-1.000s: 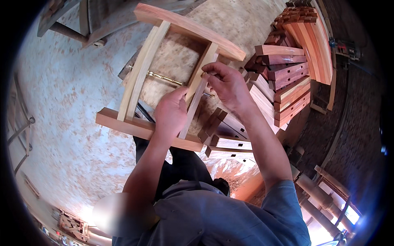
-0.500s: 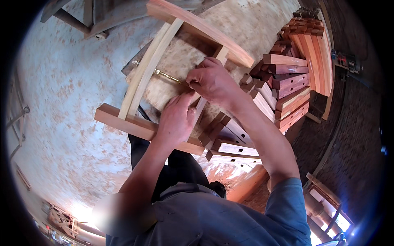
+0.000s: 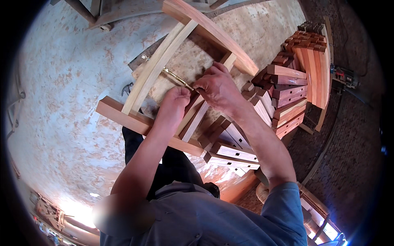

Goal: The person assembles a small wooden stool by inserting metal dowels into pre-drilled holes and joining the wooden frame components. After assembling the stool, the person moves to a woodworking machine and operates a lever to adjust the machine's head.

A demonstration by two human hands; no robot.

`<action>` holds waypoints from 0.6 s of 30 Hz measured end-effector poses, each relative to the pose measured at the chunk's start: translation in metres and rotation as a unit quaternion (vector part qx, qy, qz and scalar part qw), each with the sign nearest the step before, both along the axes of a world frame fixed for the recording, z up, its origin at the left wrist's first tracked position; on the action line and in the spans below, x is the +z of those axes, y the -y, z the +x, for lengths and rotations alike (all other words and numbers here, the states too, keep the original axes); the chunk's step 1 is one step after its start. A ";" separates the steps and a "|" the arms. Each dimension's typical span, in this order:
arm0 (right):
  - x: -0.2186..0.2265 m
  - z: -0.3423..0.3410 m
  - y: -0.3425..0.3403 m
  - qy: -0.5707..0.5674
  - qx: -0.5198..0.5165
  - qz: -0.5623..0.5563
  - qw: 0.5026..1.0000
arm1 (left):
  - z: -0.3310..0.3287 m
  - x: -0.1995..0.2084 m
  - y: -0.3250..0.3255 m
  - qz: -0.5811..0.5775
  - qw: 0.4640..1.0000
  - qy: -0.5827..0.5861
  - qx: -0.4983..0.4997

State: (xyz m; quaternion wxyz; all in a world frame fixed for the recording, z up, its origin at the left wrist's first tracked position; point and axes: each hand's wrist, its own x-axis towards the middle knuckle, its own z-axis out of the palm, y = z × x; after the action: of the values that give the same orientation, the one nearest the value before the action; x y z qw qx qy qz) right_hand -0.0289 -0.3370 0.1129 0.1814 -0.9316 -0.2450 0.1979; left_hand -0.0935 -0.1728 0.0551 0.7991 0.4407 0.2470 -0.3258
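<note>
The right hand [image 3: 217,88] is the nearer one to the ornate brass-coloured rod [image 3: 175,76]: its fingertips meet or overlap the rod's visible near end. From there the rod's long axis runs leftward and away from the body, toward the pale far crosspiece [image 3: 159,67] of a wooden frame. (Whether it passes beneath that crosspiece or through it, I cannot tell.) The left hand [image 3: 178,100] is just beside the same end, on the body side of it.

Directly under both hands lies the frame's near crosspiece [image 3: 195,121]. Its long axis slants from below the left hand, on the body side, up past the right hand to its far right, so the rod meets it roughly crosswise. The reddish outer rail [image 3: 215,37] sits beyond the right hand, and its opposite, the lower rail [image 3: 143,126], passes below the left hand, under that forearm.

The right hand is narrow, thumb and fingers drawn together; the left is curled, fingers folded in against the crosspiece. Neither shows plainly whether something small is pinched inside. To the right of the right hand, well apart, are stacked timbers [image 3: 289,96] with square holes.
</note>
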 end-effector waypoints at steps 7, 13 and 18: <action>-0.003 0.001 0.000 0.016 -0.004 0.000 1.000 | 0.016 0.009 0.009 0.060 0.998 -0.025 0.007; -0.002 0.002 0.002 0.026 0.026 0.011 0.999 | 0.015 -0.007 0.017 0.065 0.996 -0.032 0.056; -0.003 0.003 0.003 0.027 0.038 0.041 0.998 | 0.012 -0.011 0.020 0.068 0.995 -0.014 0.070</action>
State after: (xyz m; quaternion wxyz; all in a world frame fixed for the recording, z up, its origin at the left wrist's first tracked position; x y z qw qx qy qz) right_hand -0.0262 -0.3404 0.1097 0.2057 -0.9184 -0.2925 0.1695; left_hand -0.0815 -0.1931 0.0445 0.7845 0.4709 0.3101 -0.2579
